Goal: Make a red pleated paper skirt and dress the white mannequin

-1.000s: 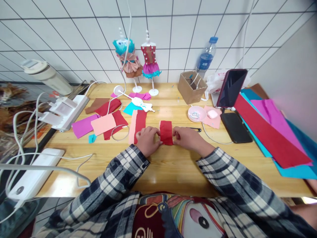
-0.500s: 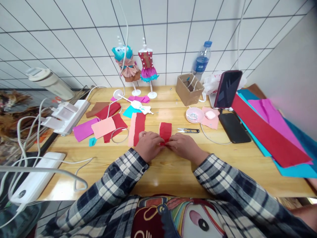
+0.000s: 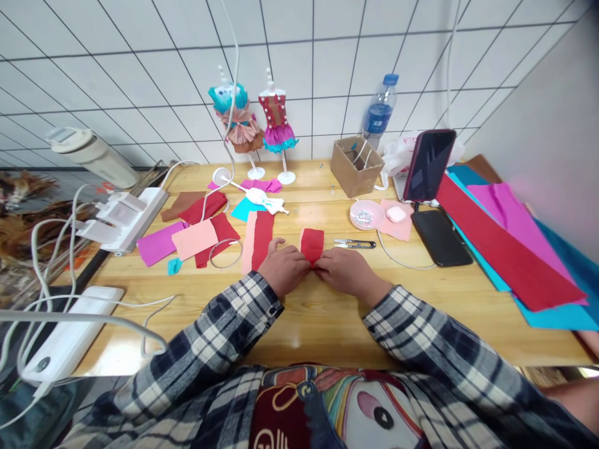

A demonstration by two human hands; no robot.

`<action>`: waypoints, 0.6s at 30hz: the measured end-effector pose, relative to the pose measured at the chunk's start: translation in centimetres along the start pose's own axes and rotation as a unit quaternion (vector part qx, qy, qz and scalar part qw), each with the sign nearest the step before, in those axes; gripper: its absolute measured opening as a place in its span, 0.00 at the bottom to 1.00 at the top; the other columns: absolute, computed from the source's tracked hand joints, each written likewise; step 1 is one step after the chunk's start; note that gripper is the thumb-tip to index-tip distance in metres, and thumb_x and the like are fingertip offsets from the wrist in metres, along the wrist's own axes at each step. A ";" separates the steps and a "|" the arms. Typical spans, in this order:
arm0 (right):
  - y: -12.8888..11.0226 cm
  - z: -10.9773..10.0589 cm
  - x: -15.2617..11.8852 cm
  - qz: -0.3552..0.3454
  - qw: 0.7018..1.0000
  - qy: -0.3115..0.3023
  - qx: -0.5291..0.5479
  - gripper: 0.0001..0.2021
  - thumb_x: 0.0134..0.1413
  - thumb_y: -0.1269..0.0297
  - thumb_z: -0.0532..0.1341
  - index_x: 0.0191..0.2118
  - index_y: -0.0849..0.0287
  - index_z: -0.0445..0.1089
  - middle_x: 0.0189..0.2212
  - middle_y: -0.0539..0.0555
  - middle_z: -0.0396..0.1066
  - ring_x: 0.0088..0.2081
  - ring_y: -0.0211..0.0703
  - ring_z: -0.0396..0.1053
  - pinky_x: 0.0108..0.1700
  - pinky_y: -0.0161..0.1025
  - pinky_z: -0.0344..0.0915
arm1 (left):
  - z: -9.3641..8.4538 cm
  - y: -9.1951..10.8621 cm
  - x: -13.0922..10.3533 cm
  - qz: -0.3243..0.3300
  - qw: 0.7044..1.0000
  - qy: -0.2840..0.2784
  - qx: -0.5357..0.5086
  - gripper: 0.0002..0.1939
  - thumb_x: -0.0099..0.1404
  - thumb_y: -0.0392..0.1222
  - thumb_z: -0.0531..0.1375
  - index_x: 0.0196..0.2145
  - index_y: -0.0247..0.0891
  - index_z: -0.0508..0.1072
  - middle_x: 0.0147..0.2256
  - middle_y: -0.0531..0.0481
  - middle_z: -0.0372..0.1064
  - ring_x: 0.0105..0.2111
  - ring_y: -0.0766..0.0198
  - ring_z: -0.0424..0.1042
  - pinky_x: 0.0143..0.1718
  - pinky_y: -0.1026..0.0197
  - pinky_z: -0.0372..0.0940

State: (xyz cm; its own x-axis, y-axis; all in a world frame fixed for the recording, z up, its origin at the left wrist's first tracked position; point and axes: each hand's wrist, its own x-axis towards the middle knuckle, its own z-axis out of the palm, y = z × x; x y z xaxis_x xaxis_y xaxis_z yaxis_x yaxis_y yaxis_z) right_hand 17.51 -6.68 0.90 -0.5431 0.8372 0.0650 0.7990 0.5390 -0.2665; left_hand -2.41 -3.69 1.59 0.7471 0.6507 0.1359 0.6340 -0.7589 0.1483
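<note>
A small piece of red crepe paper (image 3: 312, 243) with a thin pink edge on its left lies flat in the middle of the table. At its near edge, my left hand (image 3: 284, 268) pinches the lower left corner, its index finger raised. My right hand (image 3: 346, 272) pinches the lower right corner, and the fingertips of both hands almost meet. Just left of my left hand lies a larger red and pink strip (image 3: 262, 234). A pair of thread snips (image 3: 354, 244) rests beyond my right hand.
Paper scraps (image 3: 194, 240) and a ring (image 3: 226, 254) lie left. Behind stand two dressed mini mannequins (image 3: 279, 125), a cardboard box (image 3: 354, 171) and a water bottle (image 3: 380, 115). To the right are a bead dish (image 3: 366, 215), phones (image 3: 442, 237) and long paper sheets (image 3: 510, 249).
My left index finger has lifted away from the table. Both hands remain at the near edge of the red paper, and the view has shifted slightly.
</note>
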 end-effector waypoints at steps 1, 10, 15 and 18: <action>0.0 0.0 0.0 0.001 1.000 0.000 -0.001 0.10 0.62 0.64 0.57 0.38 0.57 0.76 0.37 0.54 0.75 0.39 0.43 0.69 0.40 0.38 0.59 | 0.0 -0.1 0.0 -0.003 1.000 0.001 -0.007 0.11 0.67 0.40 0.55 0.32 0.45 0.78 0.31 0.51 0.77 0.38 0.59 0.69 0.55 0.41 0.44; -0.5 -3.0 0.2 0.056 0.994 0.044 0.086 0.06 0.54 0.67 0.61 0.35 0.55 0.76 0.35 0.52 0.76 0.38 0.43 0.70 0.39 0.38 0.60 | -1.8 0.6 -0.6 -0.071 0.990 0.050 -0.112 0.09 0.65 0.44 0.59 0.34 0.45 0.79 0.36 0.50 0.78 0.39 0.58 0.71 0.47 0.48 0.53; -2.1 -8.1 -0.6 0.122 0.954 -0.035 0.273 0.06 0.52 0.67 0.62 0.34 0.54 0.77 0.26 0.47 0.76 0.28 0.35 0.70 0.32 0.33 0.62 | -7.5 2.2 -0.5 -0.185 0.920 -0.069 -0.338 0.10 0.60 0.48 0.62 0.32 0.40 0.79 0.28 0.52 0.78 0.30 0.63 0.74 0.36 0.60 0.64; -2.2 -9.7 -0.6 0.156 0.901 -0.141 0.380 0.06 0.52 0.66 0.62 0.34 0.55 0.77 0.25 0.47 0.76 0.24 0.34 0.69 0.25 0.31 0.63 | -9.5 2.1 -0.1 -0.197 0.881 -0.161 -0.399 0.11 0.57 0.49 0.63 0.32 0.40 0.80 0.29 0.54 0.79 0.31 0.64 0.75 0.35 0.64 0.66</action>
State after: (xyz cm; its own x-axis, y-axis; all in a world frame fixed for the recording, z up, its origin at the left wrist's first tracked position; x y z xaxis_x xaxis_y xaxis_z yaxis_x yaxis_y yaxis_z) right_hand 18.56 -7.50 10.80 -0.4526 0.8224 -0.3446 0.5741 -0.0269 -0.8183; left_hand -3.01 -5.10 11.24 0.6001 0.7211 -0.3463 0.6111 -0.1340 0.7801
